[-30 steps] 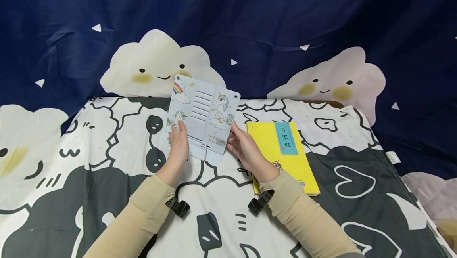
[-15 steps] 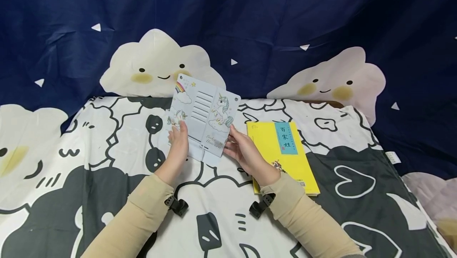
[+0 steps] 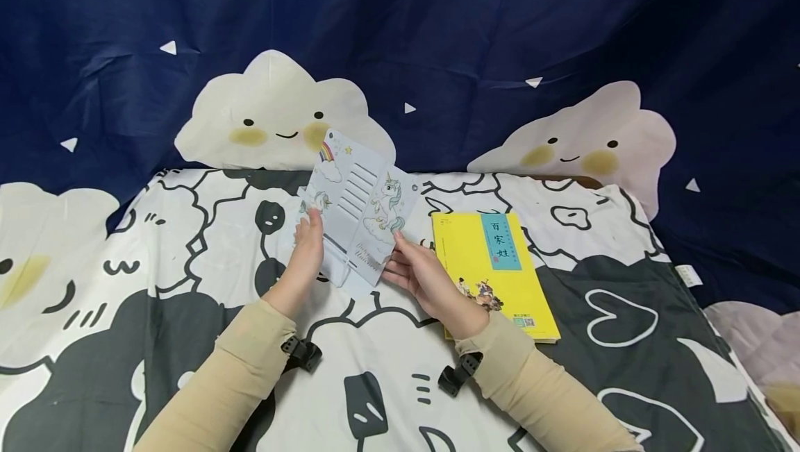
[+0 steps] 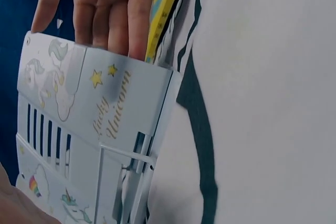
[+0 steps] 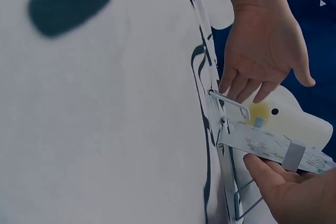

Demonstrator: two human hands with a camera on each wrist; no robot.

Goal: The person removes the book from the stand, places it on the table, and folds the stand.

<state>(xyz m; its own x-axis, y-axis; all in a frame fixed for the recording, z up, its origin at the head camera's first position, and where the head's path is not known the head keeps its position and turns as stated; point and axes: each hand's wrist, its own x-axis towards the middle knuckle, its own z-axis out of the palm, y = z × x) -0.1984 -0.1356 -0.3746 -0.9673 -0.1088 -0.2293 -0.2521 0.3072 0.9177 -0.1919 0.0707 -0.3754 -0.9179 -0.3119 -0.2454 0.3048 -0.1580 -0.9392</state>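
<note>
A pale book stand (image 3: 350, 191) printed with unicorns and a rainbow is held tilted over the bedspread. My left hand (image 3: 303, 254) holds its left edge, with the thumb at the front. My right hand (image 3: 431, 282) holds the lower right edge, thumb along the border and fingers partly behind. In the left wrist view, "Lucky Unicorn" lettering and slots show on the stand (image 4: 139, 90), with a white wire bar (image 4: 128, 152) across its lower part. Seen edge-on in the right wrist view, the stand (image 5: 257, 140) has a wire loop sticking out.
A yellow book (image 3: 465, 244) with a blue title strip lies on the bedspread (image 3: 369, 348) beside my right hand. Behind stands a dark blue curtain (image 3: 450, 35) with clouds and triangles. Black wrist cameras sit on both sleeves.
The book stand has turned clockwise, its top left corner moving right and its bottom moving left. My right hand has moved slightly down and left with it; the yellow book stays put.
</note>
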